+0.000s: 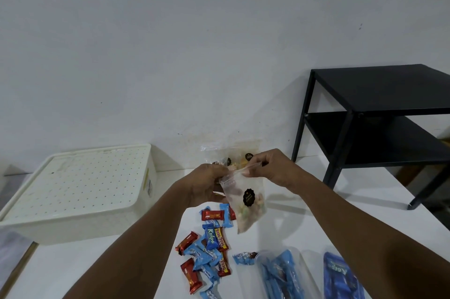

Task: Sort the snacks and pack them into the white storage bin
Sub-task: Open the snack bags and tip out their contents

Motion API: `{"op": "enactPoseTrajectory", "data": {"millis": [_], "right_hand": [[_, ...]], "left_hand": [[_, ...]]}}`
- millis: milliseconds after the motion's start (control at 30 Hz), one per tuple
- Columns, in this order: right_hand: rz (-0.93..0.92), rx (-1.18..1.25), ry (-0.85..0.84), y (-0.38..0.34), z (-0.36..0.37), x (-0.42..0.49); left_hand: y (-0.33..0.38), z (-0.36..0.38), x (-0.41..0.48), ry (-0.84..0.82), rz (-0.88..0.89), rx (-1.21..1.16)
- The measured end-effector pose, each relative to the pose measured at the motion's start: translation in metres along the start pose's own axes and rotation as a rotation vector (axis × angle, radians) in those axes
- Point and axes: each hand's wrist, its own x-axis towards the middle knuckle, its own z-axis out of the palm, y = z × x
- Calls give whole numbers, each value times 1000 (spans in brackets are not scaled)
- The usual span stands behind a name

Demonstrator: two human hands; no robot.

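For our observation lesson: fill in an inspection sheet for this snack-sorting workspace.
Surface: white table, snacks spread on it.
Job's things: white storage bin at left, lid on; loose red and blue snack bars; clear zip bag held up; clear containers holding blue packs.
Clutter: more clear bags behind the hands.
Hands: left hand and right hand both pinch the zip bag's top.
Cables: nothing seen.
Surroundings: black side table at right; pale wall.

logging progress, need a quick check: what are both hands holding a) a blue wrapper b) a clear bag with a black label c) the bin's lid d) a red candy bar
b: the left hand and right hand both pinch the top edge of the clear bag, its black label facing the camera.
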Motion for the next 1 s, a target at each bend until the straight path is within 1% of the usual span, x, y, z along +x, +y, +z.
{"op": "enactPoseTrajectory", "data": {"millis": [200, 300, 367, 467, 500, 633, 733, 800, 933, 1000], "right_hand": [[-20, 0, 132, 0, 5, 1], [-1, 13, 158, 4, 11, -1], [67, 155, 165, 8, 16, -2], [185, 531, 135, 10, 25, -4], [193, 587, 127, 11, 27, -4], [157, 561, 166, 14, 29, -2], [142, 612, 164, 14, 24, 0], [130, 614, 164, 15, 22, 0], [143, 540, 172, 14, 20, 3], [145, 515, 133, 13, 16, 4]], "left_hand": [[1, 3, 3, 25, 53, 25], [0, 5, 6, 82, 117, 99], [-2, 8, 7, 126, 171, 142], [-3, 17, 8, 184, 251, 187], [-4, 20, 9, 202, 276, 208], [-9, 27, 13, 246, 332, 240], [-11, 29, 16, 260, 322, 227], [-11, 30, 17, 257, 315, 213], [-11, 27, 19, 229, 265, 176], [-11, 22, 21, 199, 254, 182]]}}
